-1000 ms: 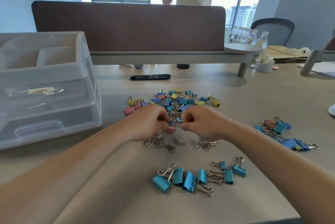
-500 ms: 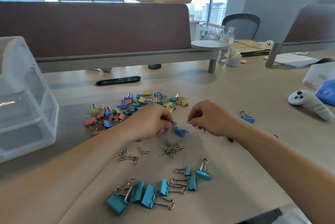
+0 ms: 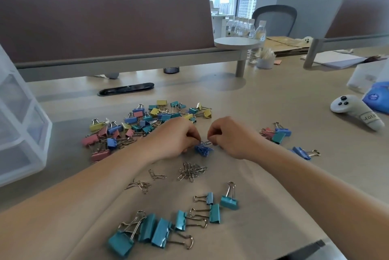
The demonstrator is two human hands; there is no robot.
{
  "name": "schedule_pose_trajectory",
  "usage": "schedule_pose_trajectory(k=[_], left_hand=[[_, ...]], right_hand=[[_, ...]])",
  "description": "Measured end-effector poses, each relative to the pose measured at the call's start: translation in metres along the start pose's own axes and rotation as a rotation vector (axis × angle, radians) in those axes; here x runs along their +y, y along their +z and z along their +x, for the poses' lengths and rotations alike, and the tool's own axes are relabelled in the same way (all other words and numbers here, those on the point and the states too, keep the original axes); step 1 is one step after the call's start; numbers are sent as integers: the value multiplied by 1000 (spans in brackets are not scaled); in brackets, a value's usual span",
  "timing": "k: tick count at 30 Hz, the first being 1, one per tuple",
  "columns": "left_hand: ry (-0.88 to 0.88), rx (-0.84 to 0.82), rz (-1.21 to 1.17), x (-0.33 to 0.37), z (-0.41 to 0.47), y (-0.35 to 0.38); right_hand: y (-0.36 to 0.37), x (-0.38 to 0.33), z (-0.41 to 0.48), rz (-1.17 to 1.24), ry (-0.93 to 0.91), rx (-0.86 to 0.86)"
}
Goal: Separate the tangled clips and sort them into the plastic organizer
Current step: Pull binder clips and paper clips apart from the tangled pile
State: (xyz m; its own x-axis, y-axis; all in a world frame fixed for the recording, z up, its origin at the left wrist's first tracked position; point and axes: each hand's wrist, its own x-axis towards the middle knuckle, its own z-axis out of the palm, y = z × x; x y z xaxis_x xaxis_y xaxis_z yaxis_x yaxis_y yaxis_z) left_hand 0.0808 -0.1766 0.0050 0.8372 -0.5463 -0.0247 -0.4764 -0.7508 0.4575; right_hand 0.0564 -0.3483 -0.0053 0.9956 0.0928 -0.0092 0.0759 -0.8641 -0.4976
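Note:
My left hand [image 3: 176,137] and my right hand [image 3: 229,137] meet at the table's middle, each pinching a thin blue paper clip; a small tangle of blue paper clips [image 3: 203,150] hangs or lies just below the fingertips. Behind the hands spreads a mixed pile of binder clips [image 3: 145,123] in pink, yellow, blue and teal. Silver paper clips [image 3: 191,171] lie in loose bunches in front of the hands. A row of teal binder clips [image 3: 168,226] sits near the front edge. The clear plastic organizer [image 3: 19,133] stands at the far left, partly cut off.
A few more binder clips [image 3: 275,133] lie to the right of my right hand. A white controller [image 3: 355,112] and a blue packet [image 3: 376,95] rest at the far right. A brown desk divider [image 3: 105,26] closes off the back, with water bottles [image 3: 246,28] beyond it.
The view has swung right, so the organizer slid toward the left edge. My hands have drawn slightly apart, with blue paper clips between the fingertips instead of the pink clip seen earlier.

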Motion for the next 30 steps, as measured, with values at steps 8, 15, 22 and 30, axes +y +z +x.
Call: schedule_pose_trajectory(k=[8, 15, 22, 30], left_hand=[[17, 88, 70, -11, -12, -9], [-30, 129, 119, -31, -28, -31], [-60, 92, 152, -42, -35, -33], [-43, 23, 384, -48, -36, -26]], right_hand=[[0, 0, -3, -36, -20, 8], [12, -17, 1, -93, -97, 24], [30, -45, 11, -278, -230, -5], [36, -48, 19, -323, -272, -33]])
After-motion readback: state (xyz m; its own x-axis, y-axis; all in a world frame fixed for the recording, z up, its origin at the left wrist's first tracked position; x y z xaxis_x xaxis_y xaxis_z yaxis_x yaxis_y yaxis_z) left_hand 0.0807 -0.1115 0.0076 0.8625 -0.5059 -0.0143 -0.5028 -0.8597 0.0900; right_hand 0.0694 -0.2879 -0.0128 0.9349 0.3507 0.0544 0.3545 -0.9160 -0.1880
